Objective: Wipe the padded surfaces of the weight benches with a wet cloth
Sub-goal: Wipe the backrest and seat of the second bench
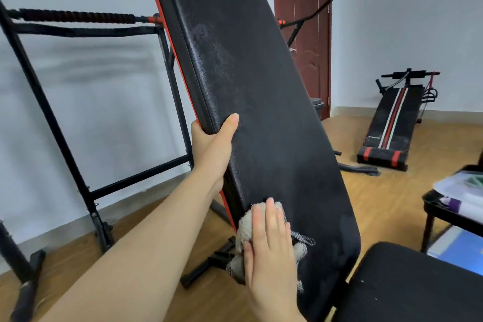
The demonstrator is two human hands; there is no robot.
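Filling the middle of my view, the black padded backrest (251, 102) of the weight bench tilts steeply, its top at the far side and its lower end near me, with a red strip along its left edge. Patchy sheen shows across its upper half. At near right lies the bench's black seat pad (407, 285), just beside the backrest's lower end. A black frame (78, 102) with a ribbed bar stands at left against the wall. 1 second bench (392, 123) with red and white stripes lies on the wooden floor at far right. My left hand (211, 149) is clenched on the backrest's left edge, thumb on the padding. My right hand (269, 246) presses flat, fingers extended, on the pale cloth (245, 227), which is against the backrest's lower left part.
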